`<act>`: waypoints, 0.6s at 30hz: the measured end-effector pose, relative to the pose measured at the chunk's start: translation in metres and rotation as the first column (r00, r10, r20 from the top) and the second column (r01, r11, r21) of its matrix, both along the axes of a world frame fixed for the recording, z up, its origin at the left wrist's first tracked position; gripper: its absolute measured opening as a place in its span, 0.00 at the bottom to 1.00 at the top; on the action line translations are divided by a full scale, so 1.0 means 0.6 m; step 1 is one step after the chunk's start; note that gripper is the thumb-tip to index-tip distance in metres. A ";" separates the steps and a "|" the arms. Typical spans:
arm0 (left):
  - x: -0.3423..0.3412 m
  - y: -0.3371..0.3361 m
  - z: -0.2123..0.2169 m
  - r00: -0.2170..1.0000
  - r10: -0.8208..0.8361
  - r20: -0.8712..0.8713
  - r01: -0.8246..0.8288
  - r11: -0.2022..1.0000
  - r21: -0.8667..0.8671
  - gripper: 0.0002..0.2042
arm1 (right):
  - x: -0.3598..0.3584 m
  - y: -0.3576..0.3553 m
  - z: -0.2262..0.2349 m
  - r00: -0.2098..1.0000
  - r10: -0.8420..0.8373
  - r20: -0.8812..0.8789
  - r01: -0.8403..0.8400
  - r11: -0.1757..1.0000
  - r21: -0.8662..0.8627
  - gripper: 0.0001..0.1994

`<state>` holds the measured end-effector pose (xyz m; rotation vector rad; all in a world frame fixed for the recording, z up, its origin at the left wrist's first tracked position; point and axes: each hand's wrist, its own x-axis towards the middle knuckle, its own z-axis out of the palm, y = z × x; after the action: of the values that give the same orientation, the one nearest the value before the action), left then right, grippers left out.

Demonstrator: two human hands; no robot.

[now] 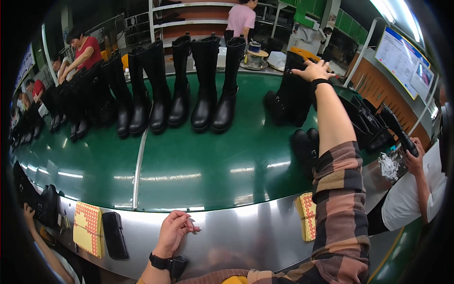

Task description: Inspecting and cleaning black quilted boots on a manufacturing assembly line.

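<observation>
My right hand (316, 72) reaches far forward on the right, fingers spread over the tops of a cluster of black boots (289, 97). Whether it touches them I cannot tell. Beneath my right forearm, more black boots (305, 147) are partly hidden. Low in the middle, above the metal ledge (246, 236), my left hand (175, 231) is loosely closed with nothing visible in it. Left of it lie a black phone (115, 235) and a stack of yellow cards with red round marks (88, 227). Another yellow stack (307, 216) sits beside my right sleeve.
Tall black boots (203, 90) stand in a row across the green table (198, 165). At the right, a co-worker's hand (416, 158) holds a black boot (399, 130), near crumpled silvery material (388, 166). Another person's hand (29, 213) touches boots at lower left.
</observation>
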<state>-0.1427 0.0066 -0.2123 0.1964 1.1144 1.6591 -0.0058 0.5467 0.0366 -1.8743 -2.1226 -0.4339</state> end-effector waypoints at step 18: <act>-0.001 -0.006 -0.034 0.999 -0.028 -0.033 0.031 0.992 0.118 0.06 | -0.042 -0.129 0.034 0.939 0.322 -0.122 -0.289 0.929 0.231 0.19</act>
<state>-0.1432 0.0028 -0.2325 0.3149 1.0318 1.7023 -0.0307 0.4693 0.0569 -1.3836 -2.1207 -0.4054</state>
